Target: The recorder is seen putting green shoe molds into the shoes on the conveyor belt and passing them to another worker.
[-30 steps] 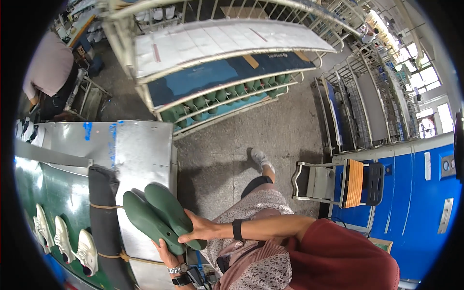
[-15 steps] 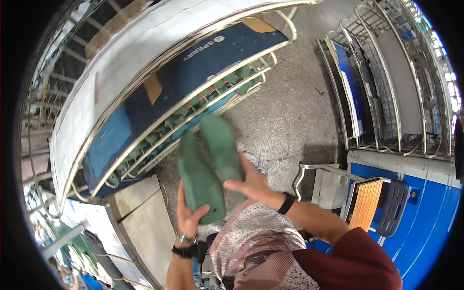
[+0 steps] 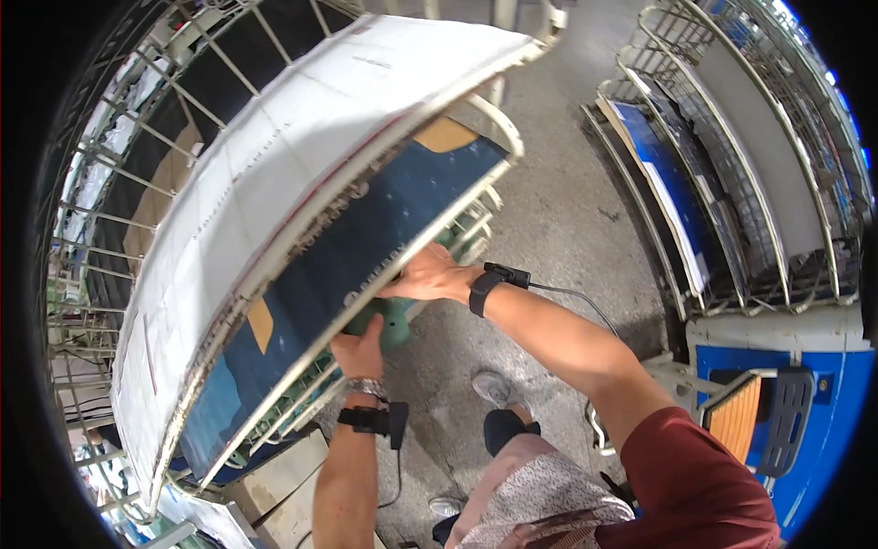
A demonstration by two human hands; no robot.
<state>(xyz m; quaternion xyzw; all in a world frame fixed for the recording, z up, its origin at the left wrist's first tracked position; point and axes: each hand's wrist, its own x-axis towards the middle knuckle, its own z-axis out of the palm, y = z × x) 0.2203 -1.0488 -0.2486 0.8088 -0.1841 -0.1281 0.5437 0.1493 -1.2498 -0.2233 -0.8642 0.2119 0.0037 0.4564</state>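
Note:
My left hand [image 3: 359,348] is closed on a green shoe last [image 3: 394,326], thumb on top. The last's heel end, with a small dark hole, sticks out from under the shelf edge; the rest is hidden. My right hand [image 3: 432,274] is beside it, at the lower shelf opening of the wire rack [image 3: 302,371]. Its fingers are curled and partly hidden, so what they hold cannot be made out. Several green lasts [image 3: 471,222] show on the rack's lower level, below a dark blue board [image 3: 366,242].
A white sheet [image 3: 274,156] covers the rack's upper level. Another wire rack [image 3: 722,174] with boards stands at the right. Near it are a blue panel [image 3: 828,430] and a slatted wooden piece [image 3: 732,421]. My shoes stand on the grey floor [image 3: 558,201].
Both hands have moved forward from in front of my body to the lower shelf. The left-hand last is now partly under the shelf edge; the right-hand last is out of sight.

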